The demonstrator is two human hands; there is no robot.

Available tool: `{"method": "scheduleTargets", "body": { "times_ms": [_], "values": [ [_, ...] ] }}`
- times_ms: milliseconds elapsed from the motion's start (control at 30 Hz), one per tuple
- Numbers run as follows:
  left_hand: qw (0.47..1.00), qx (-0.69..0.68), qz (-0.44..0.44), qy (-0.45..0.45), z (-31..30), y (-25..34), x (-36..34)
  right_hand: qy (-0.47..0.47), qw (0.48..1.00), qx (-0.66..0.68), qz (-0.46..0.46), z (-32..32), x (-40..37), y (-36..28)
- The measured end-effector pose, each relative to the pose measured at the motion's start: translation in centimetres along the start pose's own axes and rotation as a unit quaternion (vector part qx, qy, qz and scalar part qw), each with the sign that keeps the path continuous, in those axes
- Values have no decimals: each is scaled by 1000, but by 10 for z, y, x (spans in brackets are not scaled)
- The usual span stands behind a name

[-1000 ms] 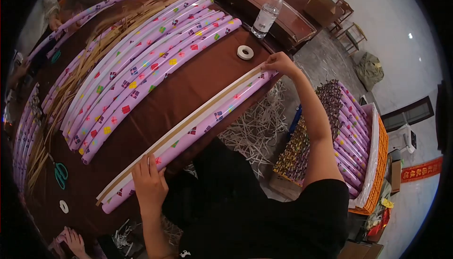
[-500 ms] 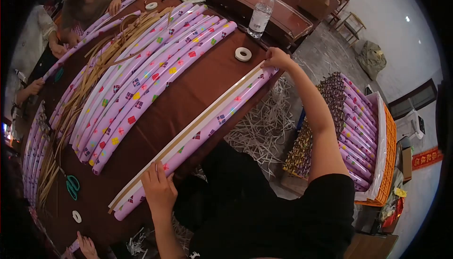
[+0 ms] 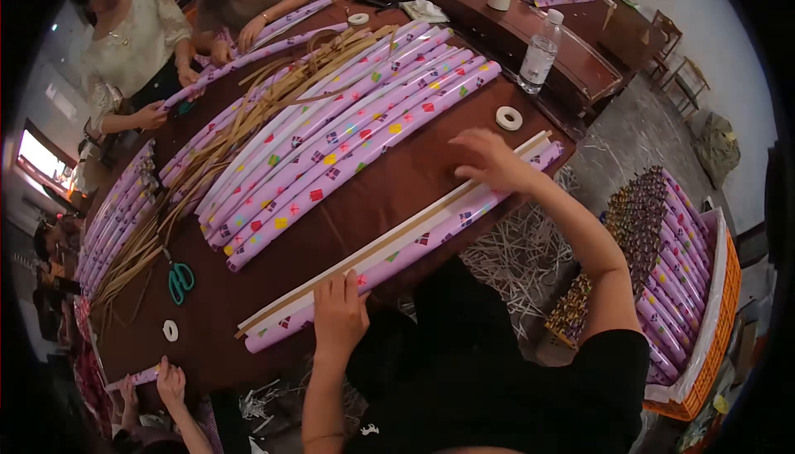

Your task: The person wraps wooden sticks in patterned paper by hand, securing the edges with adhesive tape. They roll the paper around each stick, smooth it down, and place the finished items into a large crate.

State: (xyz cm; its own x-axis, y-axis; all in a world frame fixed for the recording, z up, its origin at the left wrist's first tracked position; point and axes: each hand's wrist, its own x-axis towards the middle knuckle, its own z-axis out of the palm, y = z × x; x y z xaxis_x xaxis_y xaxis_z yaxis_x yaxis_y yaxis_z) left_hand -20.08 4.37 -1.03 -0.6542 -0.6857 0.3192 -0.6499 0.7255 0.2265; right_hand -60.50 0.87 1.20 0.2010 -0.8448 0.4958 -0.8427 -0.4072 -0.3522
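head view: on the table (image 3: 364, 214), the patterned roll (image 3: 422, 243) is being touched; its tan strip (image 3: 406, 227) could be skewed if pressed unevenly by the left hand (image 3: 341, 317), whose grip is unclear; the right hand (image 3: 497, 164) is being held empty, fingers spread.

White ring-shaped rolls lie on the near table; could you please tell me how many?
3 rolls visible: one beyond the right hand, one by the nearer teal-handled scissors, one toward the far end of the table. Others may be hidden.
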Motion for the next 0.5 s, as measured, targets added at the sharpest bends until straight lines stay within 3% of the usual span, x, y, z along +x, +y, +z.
{"method": "scheduleTargets", "body": {
  "times_ms": [100,167,233,300,367,500],
  "values": [
    [1000,13,19,14,-2,1,-1,-203,976,31,-65,30,13,-39],
    [999,25,7,24,1,-1,-3,-243,967,15,-69,29,30,-58],
    [1000,14,8,10,-1,1,-4,-393,919,34,21,30,43,-64],
    [999,18,9,25,2,-2,-7,-395,917,55,-12,34,47,-61],
    [999,22,12,42,2,-3,-7,-418,887,195,17,40,49,-50],
    [998,1,18,60,-7,-1,-4,-420,881,212,38,30,55,-62]
  ]
}}
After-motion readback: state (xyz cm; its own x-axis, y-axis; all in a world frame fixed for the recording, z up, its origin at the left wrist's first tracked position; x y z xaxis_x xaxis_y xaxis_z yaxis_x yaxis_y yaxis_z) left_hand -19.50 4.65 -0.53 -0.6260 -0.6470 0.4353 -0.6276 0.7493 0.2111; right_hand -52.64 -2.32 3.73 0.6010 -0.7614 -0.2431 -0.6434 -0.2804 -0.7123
